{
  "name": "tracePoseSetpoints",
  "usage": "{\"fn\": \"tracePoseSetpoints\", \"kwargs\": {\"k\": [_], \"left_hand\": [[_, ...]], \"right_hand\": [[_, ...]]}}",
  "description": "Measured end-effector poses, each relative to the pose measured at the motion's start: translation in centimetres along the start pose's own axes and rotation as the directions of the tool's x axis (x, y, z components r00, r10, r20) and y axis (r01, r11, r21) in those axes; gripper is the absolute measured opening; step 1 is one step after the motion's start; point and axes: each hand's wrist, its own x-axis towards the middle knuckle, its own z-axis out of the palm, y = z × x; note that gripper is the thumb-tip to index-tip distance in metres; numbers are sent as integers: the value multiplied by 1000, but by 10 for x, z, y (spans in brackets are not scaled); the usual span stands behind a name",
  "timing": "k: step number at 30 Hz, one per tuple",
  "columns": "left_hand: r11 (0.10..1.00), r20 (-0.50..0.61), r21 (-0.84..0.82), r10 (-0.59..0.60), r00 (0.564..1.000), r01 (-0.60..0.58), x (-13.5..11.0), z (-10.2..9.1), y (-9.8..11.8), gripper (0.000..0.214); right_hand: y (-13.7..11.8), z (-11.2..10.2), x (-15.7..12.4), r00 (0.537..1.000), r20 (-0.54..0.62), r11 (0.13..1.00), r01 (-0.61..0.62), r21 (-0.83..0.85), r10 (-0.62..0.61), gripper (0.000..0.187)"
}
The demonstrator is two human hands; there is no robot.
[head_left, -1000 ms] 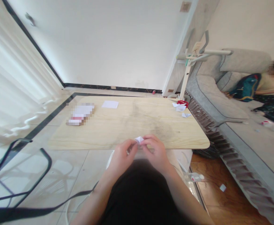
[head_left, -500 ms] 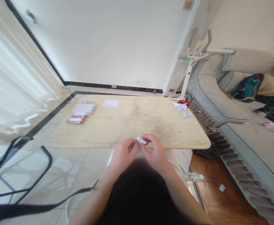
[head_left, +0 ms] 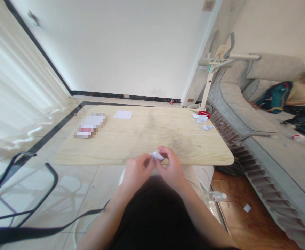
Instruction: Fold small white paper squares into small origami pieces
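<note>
Between both hands, over the near edge of the wooden table (head_left: 110,146), is a small piece of folded white paper (head_left: 158,156). My left hand (head_left: 139,170) pinches its left side between thumb and fingers. On the other side, my right hand (head_left: 171,166) grips it with the thumb low and the forefinger curled above. The paper has a raised, creased middle; its lower part is hidden by the fingers. Several folded white paper pieces (head_left: 201,119) lie at the table's far right corner, beside red-handled scissors (head_left: 204,114). A flat white sheet (head_left: 123,114) lies near the far edge.
A blurred-out stack (head_left: 91,124) sits on the table's left. Dark metal chair frames (head_left: 24,194) stand at lower left. To the right are a grey sofa (head_left: 259,114) with a seated person (head_left: 302,90), a backpack (head_left: 277,97), and a white exercise-machine post (head_left: 208,83).
The folded paper has opened a little and shows more of its creased face. My right fingers have shifted slightly; both hands stay in the same place.
</note>
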Motion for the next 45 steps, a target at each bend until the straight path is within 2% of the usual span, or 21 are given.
{"fn": "tracePoseSetpoints", "kwargs": {"k": [6, 14, 18, 23, 27, 30, 35, 39, 42, 45], "left_hand": [[1000, -1, -31, -5, 1000, 5, 0, 0, 1, 25], [997, -6, -72, -24, 1000, 24, -1, -1, 4, 25], [986, 17, -164, -32, 999, 35, -2, -1, 2, 26], [920, -44, -378, -127, 991, 101, -4, 2, -2, 23], [818, 74, -556, -131, 989, 150, -3, 4, 0, 36], [816, 122, -556, -112, 986, 161, -3, 6, 0, 32], [833, 124, -518, -150, 981, 193, -2, 7, -1, 26], [824, 75, -527, -195, 978, 205, -2, 6, -1, 23], [818, 38, -537, -219, 975, 205, -1, 5, 1, 21], [804, 24, -559, -228, 973, 202, -1, 7, 2, 21]], "right_hand": [[0, 0, 2, 996, -18, 994, 82, -72, -83, 45], [-2, 0, 1, 992, -8, 989, 121, -83, -122, 46], [0, 1, -1, 998, -48, 999, 45, -15, -45, 43], [4, 1, -3, 987, -77, 974, -127, 186, 143, 43], [0, 2, -1, 969, -37, 908, -214, 361, 243, 41], [-4, 1, 0, 958, 11, 864, -263, 429, 286, 39], [-4, -1, -1, 952, 57, 842, -293, 453, 300, 31], [0, -1, -2, 960, 87, 838, -275, 471, 266, 29], [0, -1, -2, 957, 122, 861, -290, 417, 263, 34], [-2, 0, -2, 954, 138, 892, -297, 340, 265, 29]]}}
